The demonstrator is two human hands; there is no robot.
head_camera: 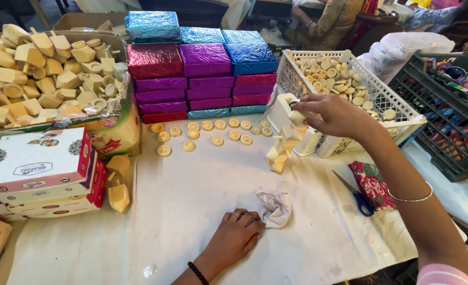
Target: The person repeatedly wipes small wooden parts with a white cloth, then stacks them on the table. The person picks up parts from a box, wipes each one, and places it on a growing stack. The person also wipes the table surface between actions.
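Looking down from the head view, I see my right hand (pixel 335 115) with its grip pinched on a small cream wooden piece (pixel 297 117) at the white dispenser (pixel 286 111), just beside the white basket (pixel 350 95). My left hand (pixel 237 236) lies flat on the bench (pixel 192 200), fingers loose, touching a crumpled cloth (pixel 274 208).

I judge a nudge of that wrist could tip the dispenser, or knock the small stack of pieces (pixel 276 157) below it.

The basket holds pale wooden discs (pixel 334 76). A cardboard box (pixel 119 132) is heaped with wooden spinning tops (pixel 38 74). A dark crate (pixel 440 132) holds coloured items.
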